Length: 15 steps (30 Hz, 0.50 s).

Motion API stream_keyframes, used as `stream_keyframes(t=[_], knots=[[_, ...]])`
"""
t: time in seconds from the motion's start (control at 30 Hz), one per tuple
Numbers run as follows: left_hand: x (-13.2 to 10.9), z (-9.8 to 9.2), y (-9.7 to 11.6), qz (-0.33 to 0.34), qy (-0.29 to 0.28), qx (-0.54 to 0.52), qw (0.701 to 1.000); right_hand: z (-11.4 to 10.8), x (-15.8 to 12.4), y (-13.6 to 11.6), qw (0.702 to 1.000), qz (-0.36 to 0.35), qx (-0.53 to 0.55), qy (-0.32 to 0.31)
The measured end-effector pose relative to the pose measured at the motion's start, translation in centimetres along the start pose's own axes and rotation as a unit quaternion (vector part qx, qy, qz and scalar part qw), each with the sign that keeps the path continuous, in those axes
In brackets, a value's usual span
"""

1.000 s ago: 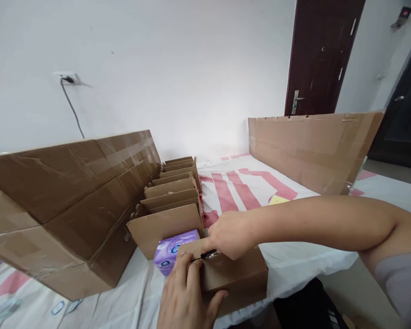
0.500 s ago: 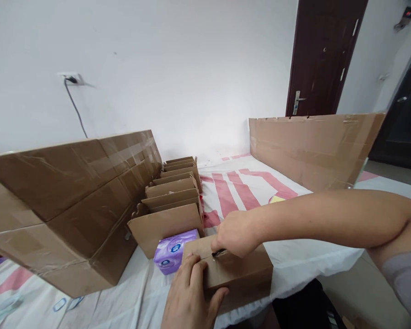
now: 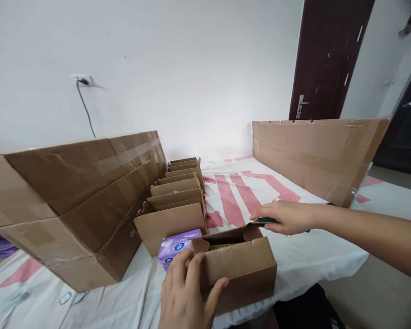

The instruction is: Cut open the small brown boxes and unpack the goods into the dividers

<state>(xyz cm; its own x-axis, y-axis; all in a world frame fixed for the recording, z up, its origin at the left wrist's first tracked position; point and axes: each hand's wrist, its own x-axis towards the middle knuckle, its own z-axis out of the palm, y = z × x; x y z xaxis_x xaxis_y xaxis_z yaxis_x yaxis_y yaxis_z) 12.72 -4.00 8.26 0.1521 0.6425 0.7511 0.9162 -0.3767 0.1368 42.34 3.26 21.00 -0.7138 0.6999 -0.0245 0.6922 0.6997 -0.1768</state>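
A small cardboard box (image 3: pixel 241 267) stands at the table's front edge, its top partly open with flaps raised. Something yellowish shows inside, too shaded to name. My left hand (image 3: pixel 188 288) grips the box's left end, fingers over the top edge and thumb on the front flap. Past the box's far right corner, my right hand (image 3: pixel 281 217) is closed round a green-handled cutter knife (image 3: pixel 267 220); its dark front end points left over the raised flap. Beside my left fingertips lies a purple tissue pack (image 3: pixel 178 244), partly covered by the box.
Several open cardboard boxes (image 3: pixel 173 212) stand in a row behind the tissue pack. A tall cardboard stack (image 3: pixel 85 183) rises on the left, and a long cardboard panel (image 3: pixel 315 155) on the right. Tape rolls (image 3: pixel 65 298) lie front left on the white-and-red tablecloth (image 3: pixel 226 192).
The top of the box has come open. My right hand has moved right and away from its top with the knife. My left hand stays on the box's left end.
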Motion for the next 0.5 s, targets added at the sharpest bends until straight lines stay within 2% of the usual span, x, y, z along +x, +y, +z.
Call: stream_keyframes(t=[0.03, 0.1, 0.2, 0.3, 0.4, 0.5], knots=[[0.1, -0.1, 0.1, -0.017, 0.011, -0.004, 1.000, 1.1, -0.8, 1.1, 0.999, 0.020, 0.018, 0.034], [0.3, -0.1, 0.4, -0.029, 0.013, -0.016, 0.999, 3.9, -2.1, 3.0, 0.997, 0.058, 0.028, 0.052], [0.6, 0.0, 0.7, -0.020, -0.002, -0.024, 1.000, 8.3, -3.8, 4.9, 0.994, 0.102, 0.003, 0.026], [0.8, 0.4, 0.8, -0.006, -0.006, -0.025, 1.000, 11.6, -4.9, 5.9, 0.991, 0.121, -0.061, 0.005], [0.9, 0.6, 1.2, 0.009, 0.012, -0.036, 0.999, 13.2, -5.3, 6.4, 0.987, 0.133, -0.088, -0.024], [1.0, 0.3, 1.6, 0.016, 0.033, -0.055, 0.998, 13.0, -5.0, 6.7, 0.989, 0.129, -0.074, -0.027]])
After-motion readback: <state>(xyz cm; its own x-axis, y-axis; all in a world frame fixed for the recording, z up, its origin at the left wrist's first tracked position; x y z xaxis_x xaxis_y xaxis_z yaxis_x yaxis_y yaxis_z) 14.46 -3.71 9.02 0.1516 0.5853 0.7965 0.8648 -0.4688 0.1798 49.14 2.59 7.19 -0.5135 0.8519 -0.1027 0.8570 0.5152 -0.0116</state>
